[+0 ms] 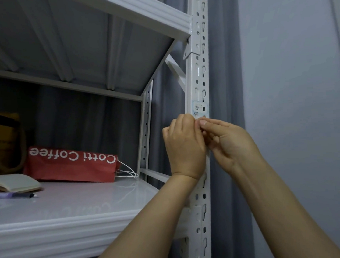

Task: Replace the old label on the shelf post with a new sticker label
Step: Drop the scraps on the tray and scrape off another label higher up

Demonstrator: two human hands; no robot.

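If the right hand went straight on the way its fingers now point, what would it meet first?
The right hand would most likely meet the left hand, whose fingertips it seems to touch, then the white perforated metal shelf post just under the pale handwritten label. Depth is unclear.

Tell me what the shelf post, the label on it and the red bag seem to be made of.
Shelf post: likely steel with glossy white paint; punched keyhole slots, sheen. Label: seemingly thin paper or film sticker, pale, bearing handwritten ink. Red Cotti Coffee bag: probably matte paper; soft creases, white cord handles.
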